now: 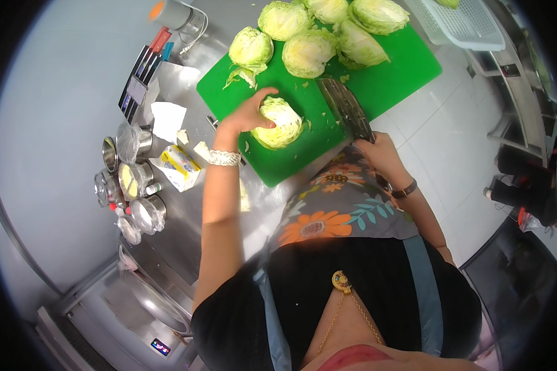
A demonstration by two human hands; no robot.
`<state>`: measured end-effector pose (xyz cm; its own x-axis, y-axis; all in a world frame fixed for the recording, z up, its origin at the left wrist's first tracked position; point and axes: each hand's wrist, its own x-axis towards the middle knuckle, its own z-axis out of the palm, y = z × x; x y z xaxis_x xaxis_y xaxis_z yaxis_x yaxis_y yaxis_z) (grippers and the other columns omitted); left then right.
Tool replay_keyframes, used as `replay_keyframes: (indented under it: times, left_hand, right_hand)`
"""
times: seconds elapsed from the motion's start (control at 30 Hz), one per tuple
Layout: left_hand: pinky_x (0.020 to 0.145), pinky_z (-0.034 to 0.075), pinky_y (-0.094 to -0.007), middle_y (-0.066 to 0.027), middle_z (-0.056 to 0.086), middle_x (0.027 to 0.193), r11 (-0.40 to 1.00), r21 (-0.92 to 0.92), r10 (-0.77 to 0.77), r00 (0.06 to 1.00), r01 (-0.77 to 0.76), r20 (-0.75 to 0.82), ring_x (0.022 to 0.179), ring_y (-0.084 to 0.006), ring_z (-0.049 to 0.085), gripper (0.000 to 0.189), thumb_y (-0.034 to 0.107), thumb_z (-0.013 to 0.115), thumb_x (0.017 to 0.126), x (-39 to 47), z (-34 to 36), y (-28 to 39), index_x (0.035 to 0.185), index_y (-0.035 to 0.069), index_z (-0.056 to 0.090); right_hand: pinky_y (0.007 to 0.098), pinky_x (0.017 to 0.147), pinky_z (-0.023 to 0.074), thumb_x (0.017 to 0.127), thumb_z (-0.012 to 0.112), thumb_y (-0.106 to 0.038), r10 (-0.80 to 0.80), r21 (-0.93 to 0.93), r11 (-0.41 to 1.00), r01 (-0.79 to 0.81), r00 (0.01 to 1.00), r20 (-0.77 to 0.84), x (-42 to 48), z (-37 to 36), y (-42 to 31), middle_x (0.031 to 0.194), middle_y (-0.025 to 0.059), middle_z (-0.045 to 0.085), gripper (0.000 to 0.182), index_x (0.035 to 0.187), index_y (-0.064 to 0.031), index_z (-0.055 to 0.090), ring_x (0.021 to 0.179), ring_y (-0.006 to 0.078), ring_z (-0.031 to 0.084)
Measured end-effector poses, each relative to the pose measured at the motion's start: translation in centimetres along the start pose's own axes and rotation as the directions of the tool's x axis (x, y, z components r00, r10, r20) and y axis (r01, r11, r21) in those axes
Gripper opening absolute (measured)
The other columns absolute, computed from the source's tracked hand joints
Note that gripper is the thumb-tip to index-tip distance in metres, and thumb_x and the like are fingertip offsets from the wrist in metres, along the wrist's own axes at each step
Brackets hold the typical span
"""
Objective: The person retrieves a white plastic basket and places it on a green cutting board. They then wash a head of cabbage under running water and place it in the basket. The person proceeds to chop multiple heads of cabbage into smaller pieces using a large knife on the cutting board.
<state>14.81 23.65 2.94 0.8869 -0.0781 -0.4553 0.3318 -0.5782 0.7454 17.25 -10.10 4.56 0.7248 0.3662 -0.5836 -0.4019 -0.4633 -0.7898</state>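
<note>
On the green cutting board (390, 88), a cut cabbage piece (283, 123) lies close to the board's near left side, its layered leaves showing. My left hand (248, 113) grips it from the left, thumb across the near side and fingers curved over the far side. A wide, dark-bladed kitchen knife (346, 106) is in my right hand (380, 153), which holds it by the handle at the board's near edge. The blade points away from me over the board, apart from the cabbage piece. Small leaf scraps surround them.
Several cabbage pieces (308, 51) line the board's far side, beside a loose leaf scrap (246, 76). A white plastic basket (469, 28) stands far right. Leftward on the steel counter (181, 204) are a tissue pack (178, 167), covered metal pots (148, 213) and a knife rack (137, 88).
</note>
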Motion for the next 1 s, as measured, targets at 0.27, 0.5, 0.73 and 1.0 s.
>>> replay_keyframes:
  times: [0.27, 0.5, 0.73, 1.0]
  left_hand:
    - [0.067, 0.050, -0.0313, -0.0142, 0.051, 0.119, 0.963, -0.245, -0.221, 0.845, 0.111, -0.487, 0.096, -0.0203, 0.057, 0.075, 0.030, 0.076, 0.068, -3.2, 4.2, -1.7, 0.130, 0.007, 0.039]
    - [0.062, 0.049, -0.0304, -0.0163, 0.059, 0.106, 0.870, -0.493, -0.368, 0.697, 0.025, -0.615, 0.091, -0.0224, 0.059, 0.048, 0.034, 0.059, 0.084, -0.7, 7.6, -0.3, 0.120, 0.004, 0.051]
    - [0.082, 0.042, -0.0448, -0.0236, 0.058, 0.102, 0.985, -0.135, -0.172, 0.564, 0.106, -0.808, 0.093, -0.0402, 0.053, 0.041, 0.035, 0.034, 0.093, 3.0, 8.4, 0.7, 0.110, 0.004, 0.054]
    - [0.079, 0.041, -0.0480, -0.0266, 0.056, 0.097, 0.963, -0.145, -0.244, 0.508, 0.227, -0.826, 0.089, -0.0438, 0.052, 0.041, 0.030, 0.029, 0.094, 3.7, 8.8, 0.8, 0.101, -0.001, 0.054]
  right_hand:
    - [0.0318, 0.047, 0.0390, 0.076, 0.058, -0.019, -0.214, -0.197, 0.955, 0.220, 0.976, 0.050, 0.1, 1.9, -0.1, 0.054, 0.0095, 0.051, 0.023, 0.072, 0.0036, 0.056, 0.048, 0.0177, 0.048]
    - [0.0434, 0.058, 0.0470, 0.077, 0.057, -0.020, -0.420, -0.496, 0.783, 0.375, 0.907, 0.023, 0.0, 4.6, -0.3, 0.064, 0.0207, 0.058, 0.021, 0.078, 0.0004, 0.062, 0.062, 0.0374, 0.059]
    - [0.0433, 0.063, 0.0485, 0.077, 0.057, -0.021, -0.331, -0.542, 0.800, 0.257, 0.943, -0.042, 0.0, 4.9, -0.2, 0.073, 0.0203, 0.062, 0.022, 0.087, -0.0017, 0.063, 0.067, 0.0388, 0.059]
    - [0.0447, 0.062, 0.0479, 0.077, 0.056, -0.018, -0.267, -0.485, 0.844, 0.229, 0.964, -0.011, 0.6, 6.0, 0.8, 0.072, 0.0224, 0.060, 0.021, 0.086, 0.0006, 0.059, 0.068, 0.0405, 0.058]
